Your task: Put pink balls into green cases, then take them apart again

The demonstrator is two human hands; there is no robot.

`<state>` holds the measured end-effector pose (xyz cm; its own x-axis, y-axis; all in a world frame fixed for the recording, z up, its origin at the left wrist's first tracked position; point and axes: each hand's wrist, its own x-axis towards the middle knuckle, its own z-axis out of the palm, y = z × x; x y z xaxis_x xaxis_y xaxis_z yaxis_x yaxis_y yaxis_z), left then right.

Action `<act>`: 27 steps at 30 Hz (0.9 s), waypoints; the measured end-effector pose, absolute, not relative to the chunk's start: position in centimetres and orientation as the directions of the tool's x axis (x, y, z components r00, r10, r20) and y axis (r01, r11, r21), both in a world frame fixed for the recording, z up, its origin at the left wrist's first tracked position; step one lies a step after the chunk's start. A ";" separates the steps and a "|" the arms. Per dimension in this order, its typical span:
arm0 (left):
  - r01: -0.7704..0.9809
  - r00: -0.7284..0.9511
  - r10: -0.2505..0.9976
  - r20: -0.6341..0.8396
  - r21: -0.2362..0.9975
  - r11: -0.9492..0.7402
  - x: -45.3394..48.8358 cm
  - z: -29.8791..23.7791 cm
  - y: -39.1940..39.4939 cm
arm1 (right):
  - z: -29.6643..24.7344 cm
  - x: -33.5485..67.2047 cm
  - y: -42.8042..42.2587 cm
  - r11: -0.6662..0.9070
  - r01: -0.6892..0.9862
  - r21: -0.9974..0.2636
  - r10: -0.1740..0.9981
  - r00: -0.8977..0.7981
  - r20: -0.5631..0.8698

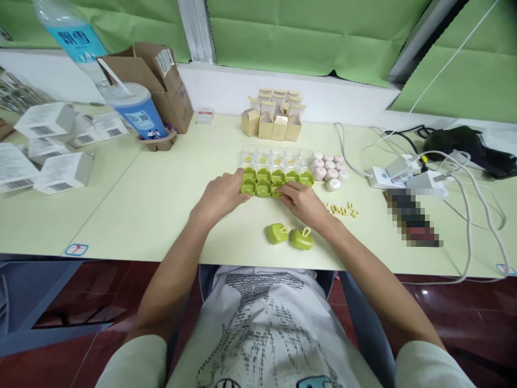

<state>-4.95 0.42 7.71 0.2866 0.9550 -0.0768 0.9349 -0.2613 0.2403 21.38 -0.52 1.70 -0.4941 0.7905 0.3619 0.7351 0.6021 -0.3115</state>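
Note:
Two rows of small open green cases (264,188) stand close together at the middle of the table. My left hand (222,196) is closed against the left end of the rows, its thumb at the front corner and its fingers at the back one. My right hand (302,202) reaches over the right part of the front row, fingertips closed on a green case there; the hand hides some of this row. Nearer to me lie two closed green cases (302,238) with pale yellow loops. Small yellow loops (342,210) are scattered right of my right hand.
Behind the green cases are clear plastic cups (278,156) with yellow centres, and pale pink round pieces (330,170) sit to their right. Small cardboard boxes (278,121) stand farther back. White boxes (60,172) and a blue drink cup (141,116) are left; cables and a power strip (382,178) right.

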 end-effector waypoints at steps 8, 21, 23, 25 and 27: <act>0.935 0.277 0.957 -0.081 0.253 -0.249 -5.0 7.7 0.5 | 1.8 21.7 -0.5 0.630 0.704 -0.327 0.773 -0.527 0.352; 0.947 0.246 0.967 -0.060 0.226 -0.227 -5.1 8.5 -0.3 | 4.7 22.2 -2.0 0.571 0.690 -0.444 0.821 -0.483 0.305; 0.948 0.228 0.974 0.005 0.228 -0.223 -5.0 9.2 -0.9 | 6.3 22.4 -3.5 0.573 0.642 -0.510 0.818 -0.489 0.303; 0.919 0.257 0.963 0.085 0.287 -0.271 -5.0 9.8 -1.4 | 7.6 22.4 -5.2 0.595 0.610 -0.523 0.784 -0.584 0.210; 0.847 0.331 0.933 0.138 0.392 -0.358 -5.1 10.2 -1.7 | 8.1 22.1 -6.5 0.650 0.617 -0.443 0.722 -0.684 0.106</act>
